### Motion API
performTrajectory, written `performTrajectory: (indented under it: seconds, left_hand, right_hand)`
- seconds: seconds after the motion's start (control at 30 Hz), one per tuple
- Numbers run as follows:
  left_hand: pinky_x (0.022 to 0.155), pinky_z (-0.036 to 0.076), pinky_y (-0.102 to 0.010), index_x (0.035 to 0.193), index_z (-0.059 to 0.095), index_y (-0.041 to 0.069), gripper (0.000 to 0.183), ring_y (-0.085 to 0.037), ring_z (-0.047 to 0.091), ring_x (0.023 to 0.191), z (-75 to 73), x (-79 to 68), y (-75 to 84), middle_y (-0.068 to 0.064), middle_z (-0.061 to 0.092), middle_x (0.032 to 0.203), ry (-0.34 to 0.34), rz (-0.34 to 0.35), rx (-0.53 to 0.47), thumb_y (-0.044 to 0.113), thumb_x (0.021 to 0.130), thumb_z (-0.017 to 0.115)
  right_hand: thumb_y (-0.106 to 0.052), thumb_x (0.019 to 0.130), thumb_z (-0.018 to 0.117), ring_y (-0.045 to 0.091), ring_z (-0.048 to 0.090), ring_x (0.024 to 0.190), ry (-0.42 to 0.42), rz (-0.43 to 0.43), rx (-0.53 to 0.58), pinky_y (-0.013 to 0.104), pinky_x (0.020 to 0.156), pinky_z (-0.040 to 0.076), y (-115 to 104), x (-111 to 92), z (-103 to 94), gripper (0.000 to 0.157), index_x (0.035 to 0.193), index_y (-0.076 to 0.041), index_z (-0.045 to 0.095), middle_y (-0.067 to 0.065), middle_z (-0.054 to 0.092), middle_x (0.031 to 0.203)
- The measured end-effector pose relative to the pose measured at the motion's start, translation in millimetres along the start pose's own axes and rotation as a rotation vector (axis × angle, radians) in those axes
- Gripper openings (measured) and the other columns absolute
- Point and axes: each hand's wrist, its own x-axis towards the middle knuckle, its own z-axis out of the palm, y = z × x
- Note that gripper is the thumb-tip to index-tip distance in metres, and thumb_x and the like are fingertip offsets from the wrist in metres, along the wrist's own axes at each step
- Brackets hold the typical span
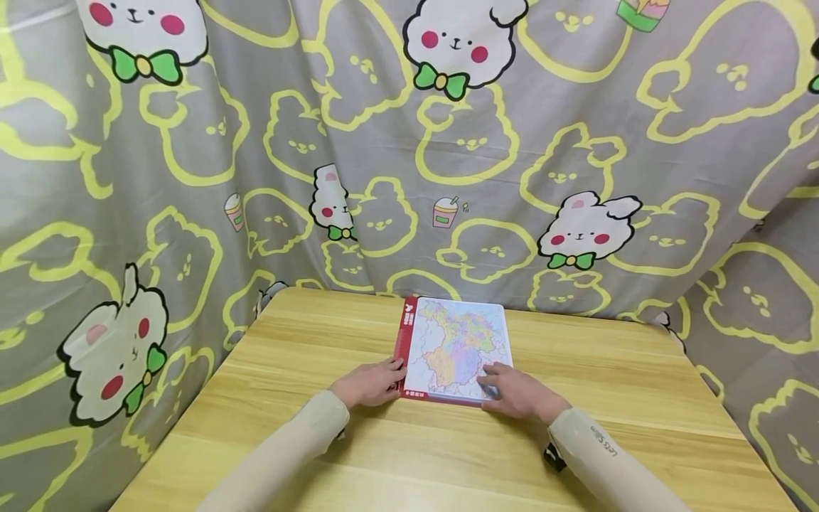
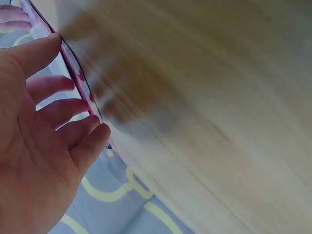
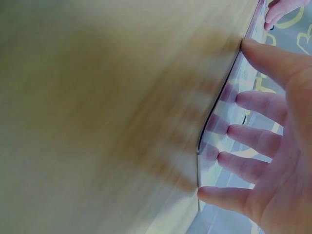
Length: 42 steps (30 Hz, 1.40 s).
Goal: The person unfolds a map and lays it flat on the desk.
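A flat rectangular map board [image 1: 457, 355] with a red left border and a coloured map lies on the wooden table, toward its back. My left hand [image 1: 372, 382] is at the board's lower left corner. In the left wrist view its fingertips [image 2: 100, 132] touch the board along the edge, and the thumb meets the near edge. At the lower right corner, my right hand [image 1: 521, 393] rests its fingertips on the map. In the right wrist view the fingers [image 3: 253, 139] are spread over the glossy surface, with thumb and little finger at the edges.
The wooden table [image 1: 409, 455] spreads around the board on all sides. A grey curtain [image 1: 384, 142] with yellow outlines and white cartoon animals hangs behind the table and along both sides.
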Motion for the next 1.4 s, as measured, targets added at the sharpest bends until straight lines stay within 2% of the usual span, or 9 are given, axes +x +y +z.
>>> performTrajectory:
  seconds: [0.17, 0.33, 0.67, 0.97, 1.13, 1.4]
  left_hand:
    - [0.104, 0.036, -0.040, 0.140, 0.046, 0.005, 0.053, -0.028, 0.034, 0.135, 1.0, -1.9, -3.0, -0.014, 0.038, 0.146, 0.011, -0.022, -0.002, 0.033, 0.096, 0.054]
    - [0.105, 0.035, -0.040, 0.141, 0.045, 0.006, 0.053, -0.028, 0.032, 0.136, 3.4, -2.3, -3.4, -0.014, 0.037, 0.147, -0.006, -0.029, -0.022, 0.033, 0.096, 0.053]
    - [0.105, 0.034, -0.039, 0.141, 0.045, 0.005, 0.052, -0.027, 0.032, 0.136, 4.7, -3.7, -2.5, -0.014, 0.037, 0.147, -0.011, -0.026, -0.030, 0.033, 0.097, 0.051]
    - [0.106, 0.033, -0.039, 0.142, 0.043, 0.005, 0.053, -0.027, 0.032, 0.137, 5.6, -2.2, -3.2, -0.014, 0.036, 0.148, -0.013, -0.022, -0.007, 0.033, 0.097, 0.051]
    - [0.105, 0.034, -0.039, 0.141, 0.044, 0.005, 0.053, -0.027, 0.033, 0.136, 5.5, -1.8, -2.8, -0.015, 0.037, 0.147, -0.011, -0.026, -0.007, 0.032, 0.097, 0.051]
    - [0.104, 0.036, -0.039, 0.140, 0.046, 0.004, 0.052, -0.028, 0.035, 0.135, 2.2, -2.1, -1.2, -0.016, 0.039, 0.146, -0.005, -0.021, -0.006, 0.031, 0.096, 0.053]
  right_hand:
    - [-0.034, 0.089, 0.065, 0.043, 0.040, 0.127, 0.013, -0.014, -0.017, 0.052, 0.102, 0.034, -3, 1, -1.7, 0.050, 0.126, 0.000, 0.059, 0.024, 0.048, 0.135]
    - [-0.034, 0.088, 0.065, 0.043, 0.041, 0.126, 0.038, -0.049, -0.037, 0.052, 0.101, 0.036, -16, 9, -2.5, 0.048, 0.124, -0.003, 0.061, 0.023, 0.049, 0.133]
    - [-0.036, 0.088, 0.065, 0.034, 0.048, 0.122, 0.071, -0.108, -0.089, 0.044, 0.100, 0.040, -53, 40, -1.2, 0.047, 0.124, -0.006, 0.062, 0.018, 0.052, 0.132]
    - [-0.039, 0.088, 0.065, 0.028, 0.049, 0.123, 0.078, -0.152, -0.108, 0.040, 0.101, 0.040, -71, 66, 2.8, 0.050, 0.127, -0.008, 0.060, 0.014, 0.052, 0.135]
    - [-0.040, 0.087, 0.066, 0.027, 0.049, 0.123, 0.066, -0.163, -0.101, 0.038, 0.100, 0.040, -77, 77, 5.5, 0.052, 0.128, -0.008, 0.060, 0.014, 0.053, 0.134]
    - [-0.043, 0.088, 0.064, 0.025, 0.050, 0.122, 0.032, -0.119, -0.092, 0.037, 0.101, 0.039, -80, 90, 14.5, 0.053, 0.129, -0.010, 0.059, 0.011, 0.053, 0.134]
